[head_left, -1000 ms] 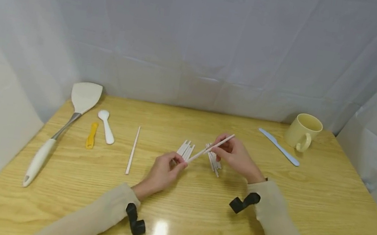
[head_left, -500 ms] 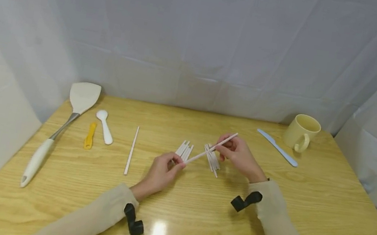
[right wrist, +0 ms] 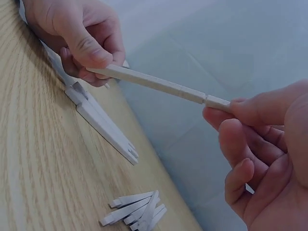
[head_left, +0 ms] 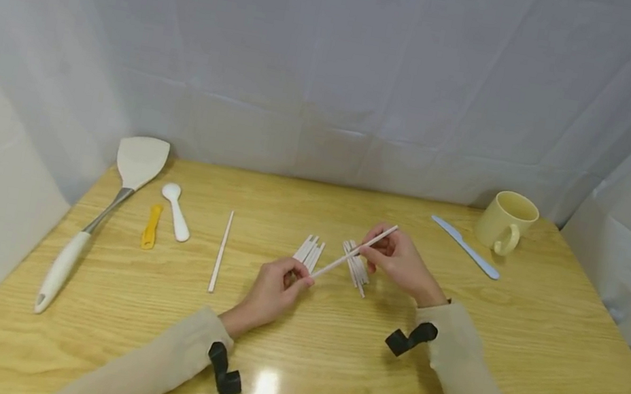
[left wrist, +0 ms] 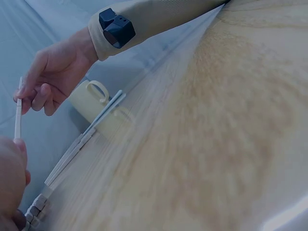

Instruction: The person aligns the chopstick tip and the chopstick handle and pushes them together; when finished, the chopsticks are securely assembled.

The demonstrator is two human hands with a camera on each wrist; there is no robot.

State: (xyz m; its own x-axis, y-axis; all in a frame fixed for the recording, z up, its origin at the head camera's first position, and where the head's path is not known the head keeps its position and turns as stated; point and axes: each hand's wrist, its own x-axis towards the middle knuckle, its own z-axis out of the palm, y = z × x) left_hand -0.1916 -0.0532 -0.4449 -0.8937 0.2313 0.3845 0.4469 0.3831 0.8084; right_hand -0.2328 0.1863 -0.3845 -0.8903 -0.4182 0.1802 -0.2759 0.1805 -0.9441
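Your left hand [head_left: 270,288] and right hand [head_left: 401,260] each pinch one end of a thin white plastic chopstick [head_left: 353,252], raised slantwise above the middle of the yellow wooden table [head_left: 324,377]. Keep both pinches firm and near the ends so it cannot twist. On the table lie two small bundles of white sticks [head_left: 309,251], one loose chopstick [head_left: 221,251], one spatula [head_left: 102,211], one white spoon [head_left: 177,209], one yellow mug [head_left: 506,222] and one blue knife [head_left: 465,246].
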